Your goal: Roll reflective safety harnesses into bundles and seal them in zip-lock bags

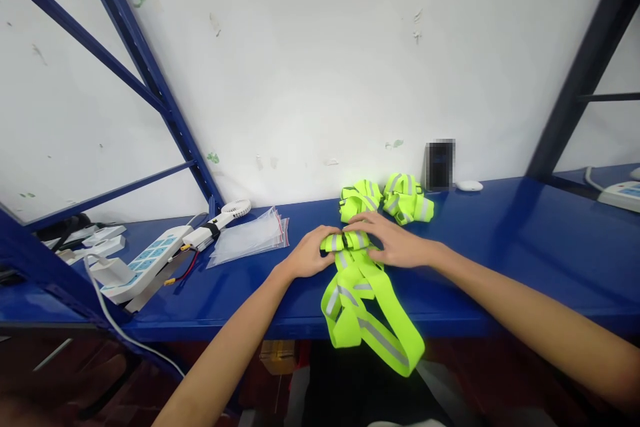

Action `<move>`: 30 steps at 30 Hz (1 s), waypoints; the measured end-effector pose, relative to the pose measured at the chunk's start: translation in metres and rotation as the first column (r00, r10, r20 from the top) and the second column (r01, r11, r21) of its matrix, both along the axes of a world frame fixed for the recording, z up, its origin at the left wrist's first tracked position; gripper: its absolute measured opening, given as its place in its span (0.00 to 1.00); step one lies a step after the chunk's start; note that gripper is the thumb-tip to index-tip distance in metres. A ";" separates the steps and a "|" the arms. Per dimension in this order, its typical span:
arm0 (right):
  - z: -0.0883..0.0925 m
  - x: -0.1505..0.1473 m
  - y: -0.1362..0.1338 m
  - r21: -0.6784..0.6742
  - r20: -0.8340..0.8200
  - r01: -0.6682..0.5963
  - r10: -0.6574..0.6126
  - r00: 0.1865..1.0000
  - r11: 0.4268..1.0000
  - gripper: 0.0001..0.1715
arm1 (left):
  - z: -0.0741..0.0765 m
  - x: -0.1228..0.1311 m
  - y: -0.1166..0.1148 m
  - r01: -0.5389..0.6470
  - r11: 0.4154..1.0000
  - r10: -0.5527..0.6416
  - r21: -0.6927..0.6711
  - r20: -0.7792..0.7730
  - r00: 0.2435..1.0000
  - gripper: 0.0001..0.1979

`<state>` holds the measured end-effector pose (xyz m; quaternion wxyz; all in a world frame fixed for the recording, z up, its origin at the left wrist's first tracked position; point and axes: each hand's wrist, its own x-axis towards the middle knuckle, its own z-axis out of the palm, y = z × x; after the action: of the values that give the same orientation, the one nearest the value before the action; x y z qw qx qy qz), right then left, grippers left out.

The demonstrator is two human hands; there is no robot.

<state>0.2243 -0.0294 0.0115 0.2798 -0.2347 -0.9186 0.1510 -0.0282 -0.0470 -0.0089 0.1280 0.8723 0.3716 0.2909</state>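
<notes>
A neon-yellow reflective safety strap (370, 273) with grey stripes lies at the front of the blue table. Its upper end is gathered into a folded bundle, while its loose loops hang over the front edge. My left hand (311, 253) grips the left end of that bundle, thumb and fingers closed around it. On the other side, my right hand (387, 238) has its fingers curled over the bundle's right end and its thumb below. A small dark piece, perhaps a buckle, shows between the hands. Just behind them sit two bundled reflective straps (361, 199), (407, 199).
Clear zip bags (250, 237) lie to the left, near a white handheld fan (235, 209) and a power strip (150, 263). At the back right are a blurred dark box (440, 165) and a white oval object (469, 185). Blue posts (165, 100) frame the table (500, 247).
</notes>
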 end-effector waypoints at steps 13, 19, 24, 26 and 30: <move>0.005 -0.056 0.018 -0.633 -0.535 -0.095 -0.345 0.771 0.769 0.27 | -0.006 0.002 0.016 0.058 0.898 0.329 -0.436 0.752 0.572 0.27; -0.002 -0.062 0.016 -0.658 -0.605 -0.154 -0.396 0.691 0.737 0.16 | -0.014 -0.004 0.019 0.156 0.892 0.211 -0.424 0.696 0.687 0.31; -0.005 -0.049 0.013 -0.520 -0.587 -0.130 -0.242 0.773 0.844 0.23 | -0.011 0.002 0.022 0.009 0.938 0.233 -0.346 0.652 0.722 0.23; -0.006 -0.047 0.010 -0.480 -0.545 -0.062 -0.242 0.803 0.875 0.28 | -0.004 0.003 0.025 -0.031 0.935 0.264 -0.354 0.634 0.727 0.24; -0.011 -0.050 0.007 -0.594 -0.519 -0.100 -0.285 0.805 0.798 0.37 | 0.008 0.009 0.035 -0.117 0.949 0.292 -0.293 0.674 0.679 0.26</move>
<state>0.1741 -0.0229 0.0008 0.4678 -0.2991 -0.6785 0.4810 -0.0191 -0.0117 -0.0011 0.3257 0.6247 0.4199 0.5721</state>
